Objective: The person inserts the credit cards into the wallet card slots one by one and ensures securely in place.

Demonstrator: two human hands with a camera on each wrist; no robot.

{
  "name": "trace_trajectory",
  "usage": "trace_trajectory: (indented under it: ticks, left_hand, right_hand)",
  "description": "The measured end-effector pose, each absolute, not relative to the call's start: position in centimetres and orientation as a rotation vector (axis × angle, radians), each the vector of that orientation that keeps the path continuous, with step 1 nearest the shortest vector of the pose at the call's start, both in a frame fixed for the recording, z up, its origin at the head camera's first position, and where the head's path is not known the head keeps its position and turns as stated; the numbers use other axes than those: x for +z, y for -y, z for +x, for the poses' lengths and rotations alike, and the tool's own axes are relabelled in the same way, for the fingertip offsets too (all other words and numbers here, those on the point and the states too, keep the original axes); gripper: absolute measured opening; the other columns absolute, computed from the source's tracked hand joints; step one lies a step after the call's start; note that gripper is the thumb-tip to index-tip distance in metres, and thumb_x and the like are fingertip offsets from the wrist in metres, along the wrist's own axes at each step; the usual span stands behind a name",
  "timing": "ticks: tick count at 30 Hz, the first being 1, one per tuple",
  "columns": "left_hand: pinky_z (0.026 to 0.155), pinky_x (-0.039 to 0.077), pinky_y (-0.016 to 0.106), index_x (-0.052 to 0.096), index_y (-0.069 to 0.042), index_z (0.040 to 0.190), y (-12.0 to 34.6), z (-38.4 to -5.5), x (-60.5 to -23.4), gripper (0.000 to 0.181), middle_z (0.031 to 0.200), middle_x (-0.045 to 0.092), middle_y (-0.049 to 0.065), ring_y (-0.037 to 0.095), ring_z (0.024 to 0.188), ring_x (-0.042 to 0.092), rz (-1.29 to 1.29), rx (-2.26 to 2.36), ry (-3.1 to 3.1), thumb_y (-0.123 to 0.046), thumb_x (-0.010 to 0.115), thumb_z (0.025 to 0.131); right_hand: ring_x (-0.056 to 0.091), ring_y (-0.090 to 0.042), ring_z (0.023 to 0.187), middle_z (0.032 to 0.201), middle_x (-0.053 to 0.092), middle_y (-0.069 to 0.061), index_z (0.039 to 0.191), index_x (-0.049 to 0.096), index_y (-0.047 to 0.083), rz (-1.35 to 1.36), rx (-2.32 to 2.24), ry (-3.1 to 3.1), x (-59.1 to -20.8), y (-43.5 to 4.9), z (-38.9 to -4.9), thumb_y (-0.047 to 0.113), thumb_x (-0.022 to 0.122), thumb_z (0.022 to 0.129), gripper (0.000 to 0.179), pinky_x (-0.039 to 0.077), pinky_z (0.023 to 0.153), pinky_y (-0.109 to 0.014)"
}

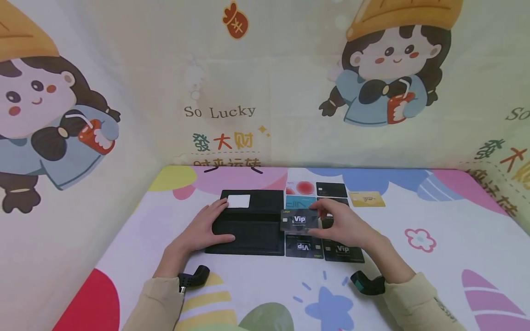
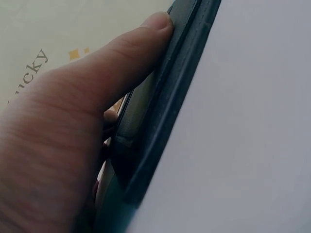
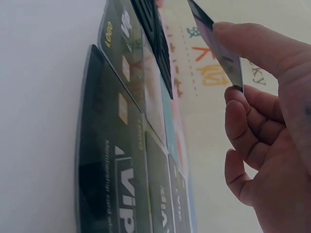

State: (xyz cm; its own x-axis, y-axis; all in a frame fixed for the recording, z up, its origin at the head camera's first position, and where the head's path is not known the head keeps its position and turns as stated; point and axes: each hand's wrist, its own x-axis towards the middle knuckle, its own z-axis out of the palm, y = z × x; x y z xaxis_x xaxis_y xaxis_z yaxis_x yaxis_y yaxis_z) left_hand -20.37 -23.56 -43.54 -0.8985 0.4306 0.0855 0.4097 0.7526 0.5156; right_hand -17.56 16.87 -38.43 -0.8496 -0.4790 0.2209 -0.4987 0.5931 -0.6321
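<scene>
A black wallet (image 1: 252, 236) lies unfolded on the table, with a white rectangle (image 1: 238, 201) on its upper panel. My left hand (image 1: 200, 230) rests on the wallet's left side, thumb on the lower panel and fingers spread towards the upper one. In the left wrist view the thumb (image 2: 121, 63) lies straight along the wallet's edge (image 2: 165, 111). My right hand (image 1: 348, 225) pinches a dark Vip card (image 1: 299, 219) between thumb and fingers, beside the wallet's right edge. The right wrist view shows this card (image 3: 216, 46) raised above the others.
Right of the wallet, dark Vip cards (image 1: 343, 251) lie in rows, one an upside-down card (image 1: 304, 248). Farther back are a red-and-white card (image 1: 304, 187), a teal card (image 1: 299, 201), a black card (image 1: 331, 189) and a gold card (image 1: 367, 199). A printed cloth covers the table (image 1: 248, 285).
</scene>
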Motion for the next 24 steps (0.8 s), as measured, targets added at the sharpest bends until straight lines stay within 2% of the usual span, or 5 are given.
trace_trajectory:
  ticks: [11,24]
  left_hand:
    - [0.119,0.020,0.060,0.036,-0.009,0.157,23.0,-20.3,-43.3,0.102,0.165,0.026,0.008,0.036,0.149,0.022,0.654,0.856,-2.901,-0.059,0.078,0.078]
    - [0.120,0.017,0.059,0.036,-0.007,0.157,23.5,-20.2,-43.3,0.101,0.164,0.027,0.009,0.036,0.149,0.022,0.661,0.855,-2.898,-0.056,0.079,0.078]
  right_hand:
    - [0.056,-0.019,0.091,0.102,0.062,0.003,0.123,0.063,0.005,0.819,1.098,2.864,-38.5,-16.5,-17.4,0.028,0.087,0.081,0.053,0.056,0.076,-0.037]
    - [0.056,-0.018,0.086,0.094,0.058,0.007,0.121,0.063,0.007,0.909,1.053,2.867,-39.1,-15.8,-17.2,0.030,0.088,0.080,0.053,0.053,0.072,-0.030]
